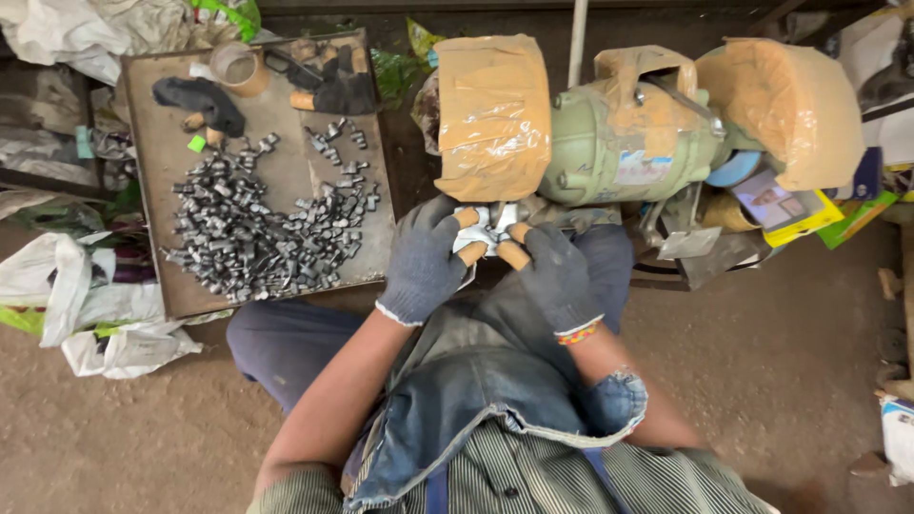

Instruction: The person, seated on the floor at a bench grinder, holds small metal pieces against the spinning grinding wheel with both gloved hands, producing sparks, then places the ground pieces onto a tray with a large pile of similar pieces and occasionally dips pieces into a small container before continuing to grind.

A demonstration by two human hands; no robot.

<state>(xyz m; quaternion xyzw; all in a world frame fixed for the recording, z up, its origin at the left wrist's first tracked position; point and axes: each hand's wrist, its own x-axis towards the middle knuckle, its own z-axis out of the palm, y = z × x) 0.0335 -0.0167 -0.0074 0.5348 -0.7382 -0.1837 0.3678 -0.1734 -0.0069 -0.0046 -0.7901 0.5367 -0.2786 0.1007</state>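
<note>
We saw both hands meet just below the grinder (619, 143), a pale green machine with brown tape wrapped over the wheel guards at each end. The left hand (426, 262) and the right hand (555, 274) both wore dark grey knit gloves with the fingertips cut away, and together they were closed on a small shiny metal piece (487, 228), pinched between bare fingertips right under the left wheel guard of the grinder. Left of the grinder lay a flat metal tray (152, 190) heaped with many small grey metal parts (262, 228). At the tray's far end, away from the person, we noted a roll of tape (238, 67) and a spare dark glove (202, 100). Right of the grinder sat a few coloured packets (795, 214). Below the grinder, the person's lap was covered by a worn denim cloth (486, 381).
</note>
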